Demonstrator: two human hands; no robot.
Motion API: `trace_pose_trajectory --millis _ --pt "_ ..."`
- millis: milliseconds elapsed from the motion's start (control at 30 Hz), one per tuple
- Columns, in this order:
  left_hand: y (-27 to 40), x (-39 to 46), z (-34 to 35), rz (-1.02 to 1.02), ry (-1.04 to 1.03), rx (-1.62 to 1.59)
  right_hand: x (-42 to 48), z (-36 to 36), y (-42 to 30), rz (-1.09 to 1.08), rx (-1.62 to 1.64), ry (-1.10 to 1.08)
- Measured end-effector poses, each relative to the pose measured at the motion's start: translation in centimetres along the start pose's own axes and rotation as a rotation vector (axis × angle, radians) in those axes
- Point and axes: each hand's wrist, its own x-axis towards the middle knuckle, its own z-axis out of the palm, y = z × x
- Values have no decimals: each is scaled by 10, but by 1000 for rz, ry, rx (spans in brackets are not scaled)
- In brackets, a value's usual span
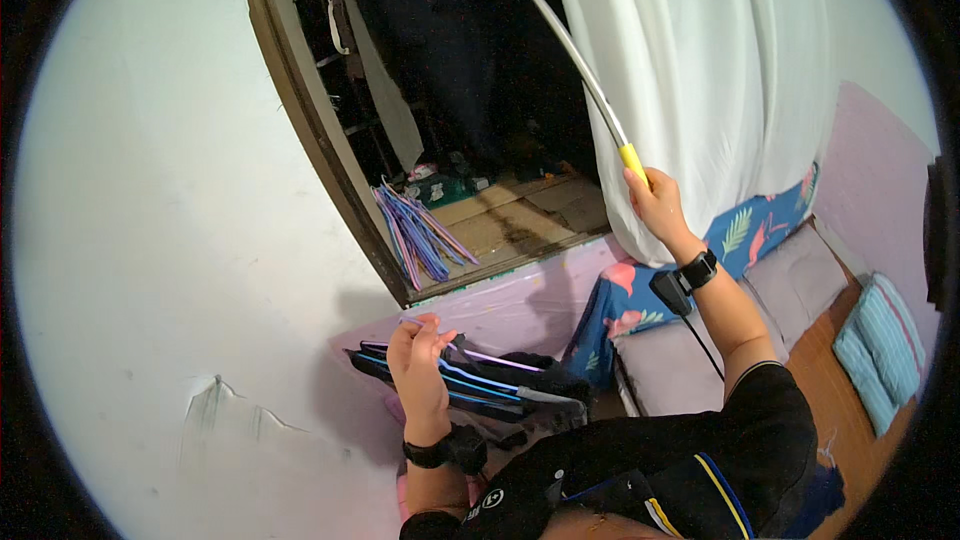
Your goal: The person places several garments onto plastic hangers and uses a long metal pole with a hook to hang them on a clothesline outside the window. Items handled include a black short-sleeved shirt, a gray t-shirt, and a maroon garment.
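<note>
My right hand point(658, 204) grips the yellow handle end point(634, 163) of a long metal pole point(574, 52), which rises past the top edge of the picture, in front of the window opening and beside a white curtain point(712, 75). At lower left, my left hand point(421, 367) holds several purple and blue clothes hangers point(480, 381) by their hooks. Dark garments point(551, 382) hang from them, partly hidden by my body. Each wrist wears a black strap with a device on it.
More hangers point(424, 236) lean bunched on the ledge beyond the window frame point(319, 127). At right are grey cushions point(667, 367), a blue flowered cloth point(592, 315) and a folded striped light-blue cushion point(881, 349) on a wooden surface. A white wall point(165, 202) stands at left.
</note>
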Motion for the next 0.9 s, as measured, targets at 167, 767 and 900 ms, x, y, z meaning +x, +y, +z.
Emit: trace_pose_trajectory --millis 167,767,900 --pt "24 -19 -14 -36 -84 -92 -89 -22 -47 113 78 -37" --pt "66 -109 33 72 -215 -72 -388 -229 -145 178 106 150" --pt "79 -140 47 129 -246 5 -451 -292 -167 161 78 256"
